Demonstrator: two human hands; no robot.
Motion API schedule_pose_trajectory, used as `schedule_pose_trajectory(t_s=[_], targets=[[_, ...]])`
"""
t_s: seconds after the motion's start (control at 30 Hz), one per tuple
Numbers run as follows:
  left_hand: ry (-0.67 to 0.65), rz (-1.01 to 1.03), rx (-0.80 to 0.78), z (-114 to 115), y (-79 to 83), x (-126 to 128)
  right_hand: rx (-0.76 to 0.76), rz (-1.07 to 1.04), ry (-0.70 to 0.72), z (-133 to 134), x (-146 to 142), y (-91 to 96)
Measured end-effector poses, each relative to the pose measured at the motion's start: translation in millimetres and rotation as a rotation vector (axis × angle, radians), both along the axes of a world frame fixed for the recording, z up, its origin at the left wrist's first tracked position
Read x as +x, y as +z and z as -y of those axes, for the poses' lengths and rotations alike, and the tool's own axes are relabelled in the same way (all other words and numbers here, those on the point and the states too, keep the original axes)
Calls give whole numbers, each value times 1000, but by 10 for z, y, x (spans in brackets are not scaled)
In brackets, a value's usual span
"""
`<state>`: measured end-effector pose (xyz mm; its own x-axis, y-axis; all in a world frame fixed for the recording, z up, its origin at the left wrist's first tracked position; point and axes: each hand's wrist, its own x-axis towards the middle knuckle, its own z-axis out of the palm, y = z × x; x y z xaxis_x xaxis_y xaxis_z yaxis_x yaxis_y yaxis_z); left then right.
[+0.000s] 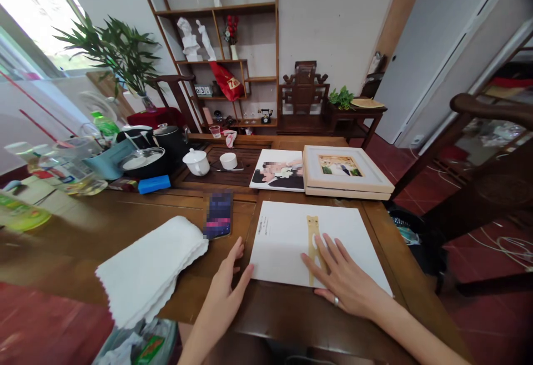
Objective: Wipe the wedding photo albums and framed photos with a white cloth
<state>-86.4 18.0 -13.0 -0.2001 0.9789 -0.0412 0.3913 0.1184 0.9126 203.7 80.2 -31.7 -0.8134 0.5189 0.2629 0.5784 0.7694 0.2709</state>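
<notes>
A flat white photo panel (287, 243) lies face down on the wooden table, with small print along its left side. Down its middle runs a tan support strip (312, 229) with two small dark dots near its top. My right hand (343, 273), wearing a ring, rests on the panel with fingers spread, partly covering the strip. At the panel's lower left corner is my left hand (227, 281), its fingers apart and its thumb at the edge; whether it presses there I cannot tell. A phone (219, 215) and a folded white cloth (152, 259) lie to the left.
Behind the panel lie a wedding photo print (277, 170) and stacked frames (345, 170). A lidded white teacup (196, 162), a small white cup (228, 160) and a blue block (154, 184) stand farther back. Bottles (70, 170) crowd the left; a bin (156, 343) is below the table edge.
</notes>
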Motion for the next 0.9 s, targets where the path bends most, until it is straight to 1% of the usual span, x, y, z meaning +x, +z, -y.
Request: schedule_pose_trajectory(t_s=[0.1,0.27,0.37,0.43,0.5,0.57,0.63,0.73,0.9], targets=[[6,214,-115,-33,86,90,-5,-5,1,-2,-4,-3],[25,407,-130,-28,194,203,-14,-8,0,5,-15,6],[66,579,-192,-58,233,172,-6,-3,2,15,-10,14],[102,697,-246,-106,265,108,-4,-9,-1,16,3,28],[106,771,-292,-162,295,39,-13,-24,3,10,20,56],[75,777,-323,-208,319,-8,-33,-37,10,-3,37,94],[41,753,-313,-231,343,-17,-63,-45,12,-13,47,133],[6,769,-240,-228,414,31,-110,-61,-11,-6,47,173],[5,782,-142,-187,597,131,-165,-138,-56,74,48,221]])
